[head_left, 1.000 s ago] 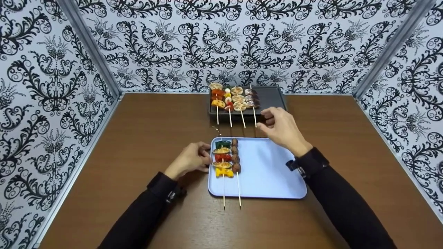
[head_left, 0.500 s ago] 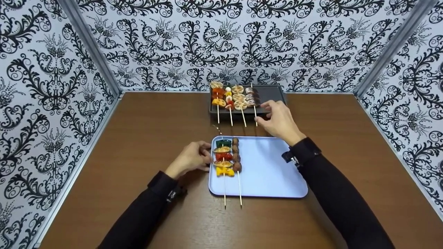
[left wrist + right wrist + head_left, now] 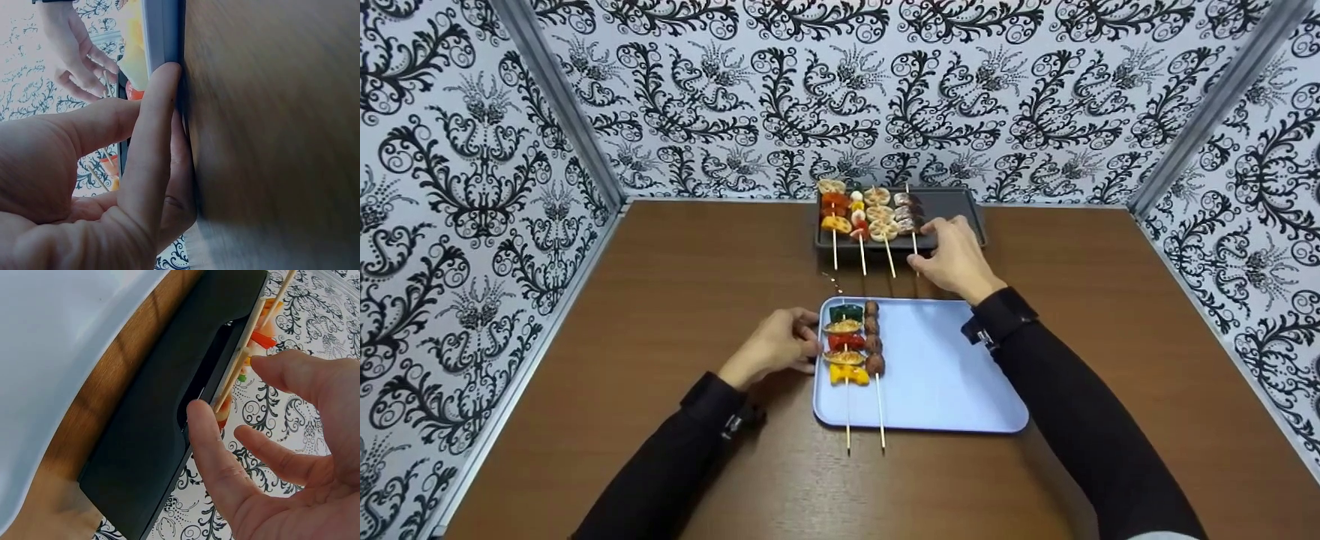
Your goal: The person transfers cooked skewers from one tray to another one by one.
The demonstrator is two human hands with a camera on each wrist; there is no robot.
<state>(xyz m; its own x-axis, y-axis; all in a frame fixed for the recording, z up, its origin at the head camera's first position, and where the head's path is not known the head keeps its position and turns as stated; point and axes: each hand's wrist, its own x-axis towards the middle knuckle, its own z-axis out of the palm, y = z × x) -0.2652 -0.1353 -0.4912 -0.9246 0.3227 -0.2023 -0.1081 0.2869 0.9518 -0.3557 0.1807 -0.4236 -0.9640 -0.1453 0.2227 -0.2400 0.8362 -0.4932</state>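
Note:
A pale blue tray (image 3: 945,367) holds two food skewers: a mixed one (image 3: 846,341) with green, red and yellow pieces, and one of brown balls (image 3: 873,345). My left hand (image 3: 776,341) rests at its left edge; in the left wrist view a fairly straight finger (image 3: 154,135) touches the tray's side. At the black grill plate (image 3: 952,210), my right hand (image 3: 958,259) has thumb and forefinger spread around the stick of the rightmost skewer (image 3: 907,211), which bears dark and silvery pieces. The right wrist view shows a stick (image 3: 232,379) between them; whether the thumb touches it I cannot tell.
Left of that skewer, several others lie on the grill plate: a white-slice skewer (image 3: 880,216), a small red-and-white one (image 3: 858,216) and a red-and-yellow one (image 3: 834,210). Their sticks overhang the front edge. Patterned walls (image 3: 840,97) enclose the brown table (image 3: 682,255).
My right hand has moved slightly left and farther in, its fingertips closer around the rightmost skewer's stick. The left hand stays at the tray's edge.

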